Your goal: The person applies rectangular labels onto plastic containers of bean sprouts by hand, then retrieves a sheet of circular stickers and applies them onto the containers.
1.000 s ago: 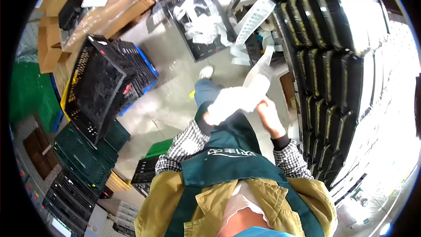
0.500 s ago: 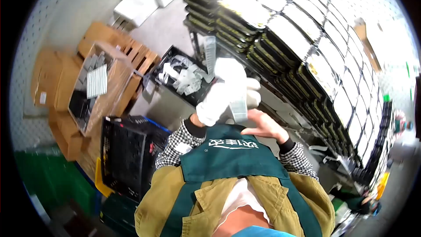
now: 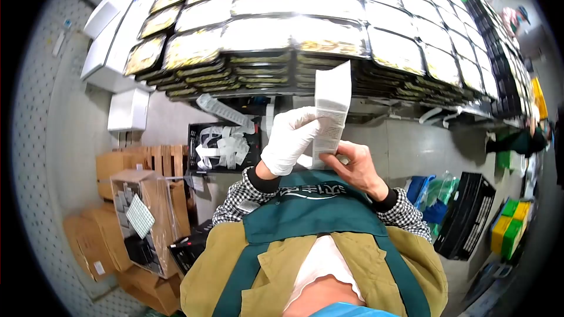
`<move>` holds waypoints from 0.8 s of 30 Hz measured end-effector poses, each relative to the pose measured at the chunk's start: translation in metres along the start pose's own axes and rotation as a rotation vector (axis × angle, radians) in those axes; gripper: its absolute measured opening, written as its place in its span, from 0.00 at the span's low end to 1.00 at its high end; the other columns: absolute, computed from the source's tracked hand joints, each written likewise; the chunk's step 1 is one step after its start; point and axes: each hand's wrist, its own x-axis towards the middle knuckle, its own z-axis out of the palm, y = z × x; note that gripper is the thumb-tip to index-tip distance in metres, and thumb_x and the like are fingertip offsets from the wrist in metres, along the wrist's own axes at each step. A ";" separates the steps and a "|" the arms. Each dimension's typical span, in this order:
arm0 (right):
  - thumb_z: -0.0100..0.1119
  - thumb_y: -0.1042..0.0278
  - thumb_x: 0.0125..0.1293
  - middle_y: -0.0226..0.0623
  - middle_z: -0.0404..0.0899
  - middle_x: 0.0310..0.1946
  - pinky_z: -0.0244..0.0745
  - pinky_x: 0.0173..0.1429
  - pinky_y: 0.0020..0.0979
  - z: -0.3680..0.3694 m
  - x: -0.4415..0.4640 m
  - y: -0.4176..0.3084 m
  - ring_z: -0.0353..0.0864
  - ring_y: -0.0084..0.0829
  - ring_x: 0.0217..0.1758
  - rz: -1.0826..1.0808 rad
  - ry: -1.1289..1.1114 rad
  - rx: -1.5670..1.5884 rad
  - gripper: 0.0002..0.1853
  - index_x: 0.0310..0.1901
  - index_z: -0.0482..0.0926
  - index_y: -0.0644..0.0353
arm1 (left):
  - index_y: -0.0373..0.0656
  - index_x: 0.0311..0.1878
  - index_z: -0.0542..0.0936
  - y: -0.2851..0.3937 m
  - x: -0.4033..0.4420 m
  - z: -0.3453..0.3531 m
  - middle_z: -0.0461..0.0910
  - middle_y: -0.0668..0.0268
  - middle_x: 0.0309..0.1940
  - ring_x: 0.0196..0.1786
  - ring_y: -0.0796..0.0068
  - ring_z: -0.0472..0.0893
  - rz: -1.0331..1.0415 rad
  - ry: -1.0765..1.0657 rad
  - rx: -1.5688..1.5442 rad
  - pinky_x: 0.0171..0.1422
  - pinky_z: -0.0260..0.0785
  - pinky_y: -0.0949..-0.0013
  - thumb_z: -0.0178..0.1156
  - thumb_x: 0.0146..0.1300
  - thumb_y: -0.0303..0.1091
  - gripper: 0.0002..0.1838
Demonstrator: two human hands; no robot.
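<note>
My left hand (image 3: 289,141), in a white glove, pinches a strip of printed white labels (image 3: 332,103) by its left edge. The strip stands up in front of my apron, its top end overlapping the front row of stacked trays (image 3: 326,38). My bare right hand (image 3: 358,170) is closed on the strip's lower right part, thumb and fingertips pressed against the paper. These trays are black with clear, shiny lids, and food shows through some of them. Glare hides what most contain.
Left of my hands, a black crate (image 3: 225,170) holds crumpled label strips. Another long label strip (image 3: 224,110) hangs near the tray stacks. Cardboard boxes (image 3: 108,235) stand at lower left. On the right are a black crate (image 3: 465,216) and a person (image 3: 520,141).
My view has turned right, so the tray stacks now lie across the front. The label strip, lower and partly hidden before, is now held up between both hands.
</note>
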 end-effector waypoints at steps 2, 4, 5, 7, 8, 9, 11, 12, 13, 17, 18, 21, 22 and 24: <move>0.71 0.72 0.53 0.38 0.78 0.29 0.74 0.40 0.31 -0.038 -0.011 -0.001 0.78 0.32 0.33 -0.083 0.320 -0.057 0.12 0.35 0.76 0.63 | 0.34 0.48 0.80 -0.003 0.015 0.033 0.83 0.66 0.40 0.41 0.82 0.78 -0.097 -0.048 -0.031 0.47 0.71 0.76 0.59 0.63 0.27 0.12; 0.76 0.67 0.47 0.37 0.73 0.35 0.73 0.44 0.32 -0.082 -0.023 0.004 0.74 0.34 0.37 -0.251 0.600 -0.197 0.20 0.34 0.72 0.60 | 0.34 0.47 0.80 -0.008 0.027 0.063 0.83 0.66 0.40 0.41 0.82 0.78 -0.144 -0.117 0.051 0.47 0.71 0.76 0.60 0.62 0.28 0.12; 0.77 0.63 0.47 0.41 0.74 0.43 0.73 0.49 0.34 -0.107 -0.030 0.008 0.75 0.38 0.45 -0.313 0.652 -0.273 0.24 0.42 0.74 0.61 | 0.34 0.48 0.80 -0.016 0.036 0.082 0.83 0.66 0.40 0.41 0.82 0.78 -0.076 -0.147 0.109 0.47 0.71 0.76 0.60 0.63 0.29 0.12; 0.77 0.61 0.46 0.44 0.73 0.50 0.72 0.54 0.37 -0.155 -0.036 -0.003 0.75 0.42 0.50 -0.306 0.692 -0.449 0.32 0.51 0.73 0.62 | 0.34 0.49 0.80 -0.031 0.054 0.118 0.83 0.66 0.39 0.41 0.82 0.78 -0.051 -0.232 0.177 0.49 0.71 0.76 0.60 0.63 0.30 0.13; 0.77 0.61 0.45 0.46 0.73 0.53 0.70 0.59 0.39 -0.179 -0.042 -0.002 0.74 0.45 0.54 -0.288 0.603 -0.358 0.36 0.56 0.72 0.63 | 0.34 0.48 0.80 -0.034 0.061 0.140 0.83 0.66 0.40 0.42 0.81 0.78 -0.106 -0.269 0.142 0.50 0.72 0.75 0.60 0.63 0.30 0.13; 0.74 0.69 0.47 0.42 0.77 0.46 0.71 0.55 0.36 -0.198 -0.049 0.003 0.76 0.40 0.49 -0.235 0.562 -0.273 0.25 0.48 0.77 0.62 | 0.34 0.48 0.80 -0.036 0.069 0.161 0.83 0.65 0.40 0.42 0.81 0.78 -0.164 -0.305 0.107 0.50 0.72 0.74 0.61 0.63 0.31 0.13; 0.68 0.80 0.48 0.37 0.80 0.37 0.72 0.50 0.33 -0.228 -0.074 0.032 0.78 0.35 0.43 -0.132 0.490 -0.101 0.14 0.39 0.80 0.60 | 0.35 0.60 0.70 -0.058 0.088 0.197 0.80 0.62 0.46 0.47 0.77 0.78 -0.063 -0.370 0.077 0.49 0.74 0.73 0.62 0.61 0.26 0.24; 0.64 0.87 0.50 0.36 0.80 0.35 0.71 0.44 0.28 -0.241 -0.083 0.032 0.76 0.30 0.38 -0.135 0.563 -0.100 0.11 0.35 0.78 0.64 | 0.36 0.64 0.66 -0.062 0.095 0.226 0.79 0.61 0.48 0.48 0.76 0.78 0.016 -0.359 0.006 0.49 0.75 0.73 0.62 0.60 0.24 0.28; 0.64 0.87 0.49 0.35 0.80 0.34 0.71 0.44 0.29 -0.257 -0.095 0.036 0.76 0.31 0.38 -0.127 0.597 -0.151 0.11 0.34 0.79 0.62 | 0.36 0.67 0.62 -0.063 0.103 0.253 0.78 0.60 0.50 0.50 0.75 0.77 0.097 -0.347 -0.071 0.49 0.75 0.72 0.62 0.60 0.23 0.32; 0.66 0.83 0.50 0.34 0.79 0.30 0.71 0.45 0.32 -0.307 -0.142 0.048 0.76 0.33 0.36 -0.137 0.785 -0.227 0.11 0.35 0.79 0.61 | 0.39 0.59 0.72 -0.062 0.143 0.329 0.78 0.57 0.50 0.50 0.66 0.78 0.576 -0.591 0.393 0.51 0.74 0.68 0.59 0.53 0.14 0.27; 0.67 0.82 0.51 0.35 0.78 0.30 0.71 0.46 0.32 -0.313 -0.150 0.051 0.75 0.33 0.35 -0.150 0.880 -0.179 0.11 0.36 0.79 0.62 | 0.39 0.52 0.79 -0.063 0.152 0.344 0.81 0.59 0.45 0.45 0.66 0.80 0.683 -0.680 0.502 0.47 0.74 0.68 0.58 0.51 0.13 0.23; 0.68 0.80 0.53 0.36 0.76 0.26 0.71 0.48 0.39 -0.340 -0.182 0.063 0.73 0.32 0.32 -0.297 1.055 -0.233 0.10 0.35 0.76 0.64 | 0.47 0.46 0.82 -0.079 0.168 0.402 0.80 0.64 0.33 0.33 0.64 0.79 0.720 -0.747 0.390 0.38 0.72 0.67 0.62 0.51 0.20 0.18; 0.66 0.79 0.55 0.35 0.76 0.26 0.71 0.48 0.40 -0.348 -0.193 0.064 0.72 0.31 0.31 -0.288 1.133 -0.230 0.08 0.35 0.76 0.63 | 0.46 0.45 0.82 -0.083 0.170 0.421 0.81 0.64 0.32 0.31 0.64 0.79 0.726 -0.784 0.404 0.36 0.71 0.68 0.63 0.52 0.22 0.15; 0.61 0.79 0.60 0.33 0.75 0.24 0.70 0.48 0.40 -0.364 -0.213 0.065 0.71 0.29 0.30 -0.275 1.307 -0.273 0.04 0.33 0.75 0.63 | 0.46 0.40 0.83 -0.087 0.171 0.466 0.80 0.65 0.26 0.27 0.65 0.77 0.756 -0.812 0.353 0.32 0.70 0.69 0.67 0.53 0.29 0.10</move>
